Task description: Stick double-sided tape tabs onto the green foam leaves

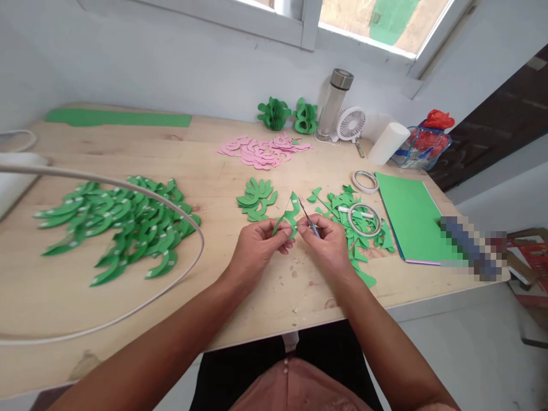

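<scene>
My left hand pinches a curved green paper cutout near the front middle of the table. My right hand is closed around a pair of scissors, its thumb and fingertips close to the cutout's right edge. The scissor blades point up and away, just right of the paper. Beyond my left hand lies a small pile of green paper cutouts. Right of my right hand spread green paper scraps, with a roll of tape on top.
A large heap of green cutouts with white tabs covers the left side. A white cable loops across it. Pink cutouts, a glass bottle and a small fan stand behind. Green sheets lie right, beside another tape roll.
</scene>
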The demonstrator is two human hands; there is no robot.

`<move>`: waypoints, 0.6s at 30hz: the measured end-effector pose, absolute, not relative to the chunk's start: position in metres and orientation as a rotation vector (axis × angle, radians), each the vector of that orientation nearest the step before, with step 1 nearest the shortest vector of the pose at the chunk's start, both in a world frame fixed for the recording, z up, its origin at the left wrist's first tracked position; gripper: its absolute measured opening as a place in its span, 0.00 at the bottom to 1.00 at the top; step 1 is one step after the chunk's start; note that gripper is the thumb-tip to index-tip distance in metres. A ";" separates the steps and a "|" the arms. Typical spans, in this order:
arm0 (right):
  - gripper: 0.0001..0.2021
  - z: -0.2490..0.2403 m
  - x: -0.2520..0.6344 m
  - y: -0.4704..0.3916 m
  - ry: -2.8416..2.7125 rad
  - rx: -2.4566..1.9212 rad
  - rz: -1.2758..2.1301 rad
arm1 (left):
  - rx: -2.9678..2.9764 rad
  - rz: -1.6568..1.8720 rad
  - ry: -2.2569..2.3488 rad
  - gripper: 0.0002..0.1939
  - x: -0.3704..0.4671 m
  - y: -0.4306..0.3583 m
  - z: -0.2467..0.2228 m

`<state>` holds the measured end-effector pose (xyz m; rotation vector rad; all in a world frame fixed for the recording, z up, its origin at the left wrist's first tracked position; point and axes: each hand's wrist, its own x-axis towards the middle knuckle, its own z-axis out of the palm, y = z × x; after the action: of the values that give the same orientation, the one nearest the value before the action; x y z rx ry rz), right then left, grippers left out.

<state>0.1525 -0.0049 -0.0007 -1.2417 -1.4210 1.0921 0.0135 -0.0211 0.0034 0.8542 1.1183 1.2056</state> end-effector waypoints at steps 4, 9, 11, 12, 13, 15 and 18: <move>0.07 -0.001 0.152 -0.005 -1.427 -1.239 1.088 | 0.857 1.246 1.134 0.06 0.014 -0.021 0.001; 0.07 -0.002 0.151 -0.005 -1.415 -1.236 1.098 | 0.850 1.283 1.150 0.06 0.017 -0.023 0.002; 0.07 -0.002 0.151 -0.005 -1.409 -1.228 1.105 | 0.851 1.288 1.148 0.06 0.018 -0.023 0.002; 0.06 -0.002 0.150 -0.005 -1.406 -1.223 1.108 | 0.852 1.292 1.145 0.06 0.018 -0.023 0.002; 0.06 -0.002 0.150 -0.005 -1.402 -1.218 1.110 | 0.853 1.294 1.140 0.07 0.018 -0.023 0.002; 0.05 -0.003 0.150 -0.005 -1.399 -1.209 1.107 | 0.857 1.297 1.131 0.07 0.018 -0.023 0.002; 0.05 -0.002 0.150 -0.006 -1.399 -1.205 1.098 | 0.866 1.302 1.127 0.06 0.018 -0.023 0.002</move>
<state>0.1497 -0.0058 -0.0023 -1.2047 -1.3988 1.0982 0.0181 -0.0234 0.0017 0.8658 1.1266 1.3020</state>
